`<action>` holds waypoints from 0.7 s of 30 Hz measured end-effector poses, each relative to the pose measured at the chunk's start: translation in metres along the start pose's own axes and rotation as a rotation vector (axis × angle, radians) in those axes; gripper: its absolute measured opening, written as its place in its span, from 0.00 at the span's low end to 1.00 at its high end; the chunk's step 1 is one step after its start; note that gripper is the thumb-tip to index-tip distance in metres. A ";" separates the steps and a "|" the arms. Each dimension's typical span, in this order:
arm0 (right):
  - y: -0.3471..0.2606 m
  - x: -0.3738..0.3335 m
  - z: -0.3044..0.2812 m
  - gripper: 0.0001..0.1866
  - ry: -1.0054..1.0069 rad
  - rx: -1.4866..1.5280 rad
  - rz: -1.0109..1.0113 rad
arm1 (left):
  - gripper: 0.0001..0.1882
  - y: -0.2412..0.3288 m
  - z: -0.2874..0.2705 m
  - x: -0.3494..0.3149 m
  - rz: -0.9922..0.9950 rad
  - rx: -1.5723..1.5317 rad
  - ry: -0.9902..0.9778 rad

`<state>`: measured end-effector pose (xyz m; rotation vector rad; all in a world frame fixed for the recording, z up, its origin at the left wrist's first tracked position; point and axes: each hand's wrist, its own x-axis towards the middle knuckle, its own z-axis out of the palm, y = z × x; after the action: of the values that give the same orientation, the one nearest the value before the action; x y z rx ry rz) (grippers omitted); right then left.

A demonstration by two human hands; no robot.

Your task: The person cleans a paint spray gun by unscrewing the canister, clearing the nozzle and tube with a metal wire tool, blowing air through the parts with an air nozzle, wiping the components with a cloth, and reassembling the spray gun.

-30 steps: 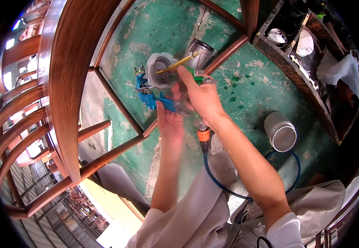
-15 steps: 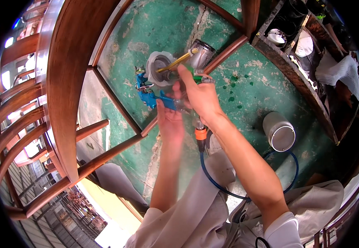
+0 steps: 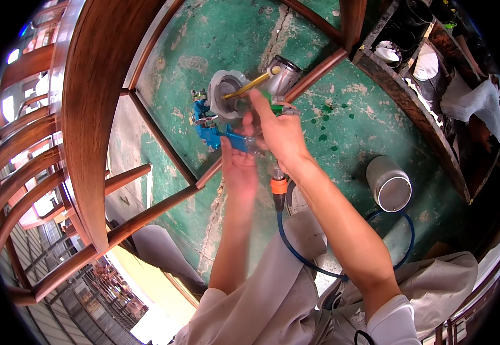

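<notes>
Evidently, my half-curled left hand (image 3: 239,164) held the blue spray gun (image 3: 207,137); my right hand (image 3: 282,132) wrapped a green tool (image 3: 277,108).
Above the green floor (image 3: 342,135), the gun seemed stiff, top-heavy, best gripped by its handle (image 3: 237,141).

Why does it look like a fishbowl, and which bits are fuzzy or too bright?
Head view: the fisheye lens makes it round with black corners; head view: the left hand at the blue tool looks hazy, reddish near its wrist; head view: a patch at lower left glares white.
</notes>
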<state>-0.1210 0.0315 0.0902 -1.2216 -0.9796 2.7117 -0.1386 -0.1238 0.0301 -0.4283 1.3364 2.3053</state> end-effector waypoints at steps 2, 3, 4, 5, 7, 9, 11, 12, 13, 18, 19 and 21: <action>-0.001 0.000 -0.001 0.25 0.004 -0.003 -0.002 | 0.22 -0.001 -0.002 0.000 -0.005 -0.012 -0.013; 0.001 0.001 -0.001 0.24 0.007 0.004 -0.017 | 0.21 -0.001 -0.002 0.001 0.005 -0.023 -0.030; 0.001 0.002 -0.001 0.24 0.011 0.010 -0.032 | 0.20 -0.001 -0.002 0.001 0.015 -0.035 -0.047; 0.001 0.002 -0.002 0.24 0.011 0.010 -0.033 | 0.20 0.000 -0.003 0.002 0.016 -0.035 -0.048; -0.002 0.003 -0.003 0.24 0.022 -0.021 0.008 | 0.18 -0.002 -0.005 0.003 0.025 -0.085 0.000; 0.000 0.003 0.001 0.23 0.008 -0.006 -0.024 | 0.18 0.001 -0.007 0.001 0.024 -0.077 -0.002; 0.000 0.005 0.003 0.22 -0.010 -0.051 -0.044 | 0.17 0.002 -0.011 0.001 0.032 -0.092 -0.042; 0.000 0.006 0.003 0.22 -0.007 -0.054 -0.047 | 0.17 0.002 -0.010 0.001 0.030 -0.096 -0.044; 0.002 0.007 0.004 0.21 -0.017 -0.084 -0.066 | 0.17 0.002 -0.009 0.001 0.029 -0.094 -0.057; 0.010 0.016 0.005 0.20 -0.077 -0.153 -0.149 | 0.17 0.005 -0.013 0.006 0.052 -0.082 -0.039; 0.011 0.017 0.006 0.20 -0.079 -0.156 -0.149 | 0.17 0.006 -0.015 0.006 0.051 -0.080 -0.030; 0.011 0.018 0.007 0.21 -0.085 -0.157 -0.148 | 0.17 0.007 -0.019 0.007 0.053 -0.080 -0.018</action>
<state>-0.1357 0.0230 0.0756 -1.0136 -1.2601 2.6342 -0.1474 -0.1425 0.0227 -0.4009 1.2641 2.4068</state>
